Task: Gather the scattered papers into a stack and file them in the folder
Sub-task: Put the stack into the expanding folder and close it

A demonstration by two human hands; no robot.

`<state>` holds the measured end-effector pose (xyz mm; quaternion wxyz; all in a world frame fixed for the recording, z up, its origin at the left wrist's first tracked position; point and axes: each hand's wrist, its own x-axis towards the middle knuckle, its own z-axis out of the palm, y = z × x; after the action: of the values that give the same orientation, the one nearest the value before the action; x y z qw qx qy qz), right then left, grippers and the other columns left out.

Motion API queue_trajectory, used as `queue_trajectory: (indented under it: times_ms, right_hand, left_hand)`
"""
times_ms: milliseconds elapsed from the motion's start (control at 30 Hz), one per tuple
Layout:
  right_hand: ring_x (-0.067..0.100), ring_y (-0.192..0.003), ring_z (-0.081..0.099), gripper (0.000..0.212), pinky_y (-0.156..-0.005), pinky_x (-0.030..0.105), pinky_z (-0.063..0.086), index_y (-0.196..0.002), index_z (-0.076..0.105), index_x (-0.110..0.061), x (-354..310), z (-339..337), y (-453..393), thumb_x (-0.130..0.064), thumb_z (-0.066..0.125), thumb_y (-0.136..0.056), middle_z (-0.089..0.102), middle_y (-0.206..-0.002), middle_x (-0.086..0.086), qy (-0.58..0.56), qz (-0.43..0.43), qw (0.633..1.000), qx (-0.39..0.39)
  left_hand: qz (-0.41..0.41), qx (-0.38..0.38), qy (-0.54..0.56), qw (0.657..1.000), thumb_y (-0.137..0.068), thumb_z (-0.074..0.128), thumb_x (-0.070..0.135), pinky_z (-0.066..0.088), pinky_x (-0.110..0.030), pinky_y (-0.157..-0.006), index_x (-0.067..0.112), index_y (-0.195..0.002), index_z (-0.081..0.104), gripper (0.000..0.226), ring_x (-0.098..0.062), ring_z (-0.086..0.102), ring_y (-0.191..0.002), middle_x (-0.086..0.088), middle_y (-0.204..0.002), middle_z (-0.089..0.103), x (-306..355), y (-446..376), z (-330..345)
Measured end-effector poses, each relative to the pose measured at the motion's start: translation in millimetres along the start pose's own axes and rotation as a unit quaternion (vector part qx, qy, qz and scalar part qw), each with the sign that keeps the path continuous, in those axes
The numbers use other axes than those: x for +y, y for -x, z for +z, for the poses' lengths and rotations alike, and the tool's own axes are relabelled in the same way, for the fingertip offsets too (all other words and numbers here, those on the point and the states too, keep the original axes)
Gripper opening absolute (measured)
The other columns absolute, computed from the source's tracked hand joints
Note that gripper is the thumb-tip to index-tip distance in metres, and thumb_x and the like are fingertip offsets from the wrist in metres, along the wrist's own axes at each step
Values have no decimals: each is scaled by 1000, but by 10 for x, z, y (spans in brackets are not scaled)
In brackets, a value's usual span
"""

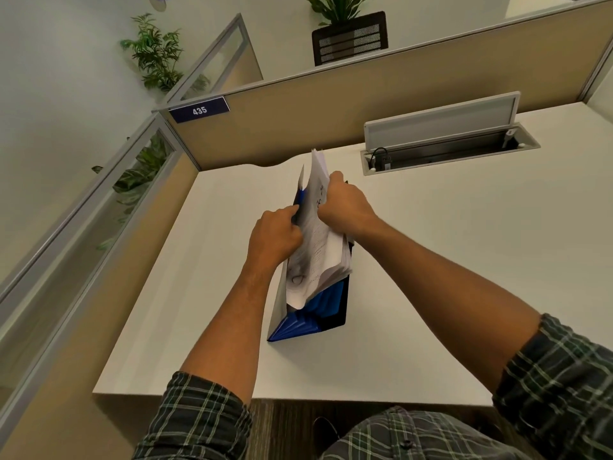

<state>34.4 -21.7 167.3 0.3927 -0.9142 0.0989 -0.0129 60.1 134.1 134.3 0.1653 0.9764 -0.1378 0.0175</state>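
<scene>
**A:** So we've got the thick stack of white printed papers (320, 247) standing on edge, partly down in the blue and black accordion-style plastic folder (323, 310), which sits upright on the white surface (431, 277). What worries us: the sheets look fanned at the near corner, so some could catch on a blue divider and crumple, or split across two pockets.

**B:** Agreed. The folder could also tip or slide, since it's only standing on its narrow base.

**A:** Grip-wise, our right hand (345, 207) is clenched on the stack's top edge, so most of the paper hangs below and toward us from it. Our left hand (275, 234) pinches what looks like the folder's front wall just beside the stack, holding the pocket open.

**B:** We'd guess most of the stack isn't seated yet.
</scene>
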Motion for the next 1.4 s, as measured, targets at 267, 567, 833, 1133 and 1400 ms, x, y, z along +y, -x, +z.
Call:
queue_trajectory:
  times_ms: [267,567,833,1133,1400]
  right_hand:
    - [32,-102,69,61,-84,39,58,-142,36,-13,-60,-96,19,-17,72,-93,63,-129,14,32,-25,998,57]
    - [29,-93,66,70,-73,37,50,-151,26,-8,-66,194,53,-19,68,-95,66,-118,16,91,-38,995,27]
    - [24,-94,65,46,-86,39,57,-136,56,-13,143,241,-13,-41,61,-100,68,-116,9,224,-80,970,-46]
    - [21,-98,65,33,-87,37,54,-128,65,-21,273,203,-4,-40,58,-102,68,-121,3,169,-118,978,16]
    - [24,-126,47,63,-106,29,46,-137,55,-19,422,-208,65,-14,81,-80,47,-141,8,-24,-125,932,339]
  left_hand:
    - [11,13,12,1000,-98,58,20,55,-48,-100,19,-148,54,50,-30,71,-105,-7,-134,69,44,4,-38]
    - [16,27,55,998,-92,52,13,56,-32,-77,16,-130,68,41,-19,65,-74,-7,-97,77,168,-2,-32]
    - [-17,25,88,996,-96,55,12,59,-44,-96,16,-143,59,47,-29,72,-95,-13,-117,75,163,5,-61]
    - [-38,19,108,993,-97,56,11,60,-49,-94,17,-145,57,48,-33,72,-95,-18,-114,74,113,-25,-39]
    - [-16,76,186,980,-95,58,8,56,-13,-59,27,-146,54,54,-10,66,-58,10,-72,66,194,-111,-99]
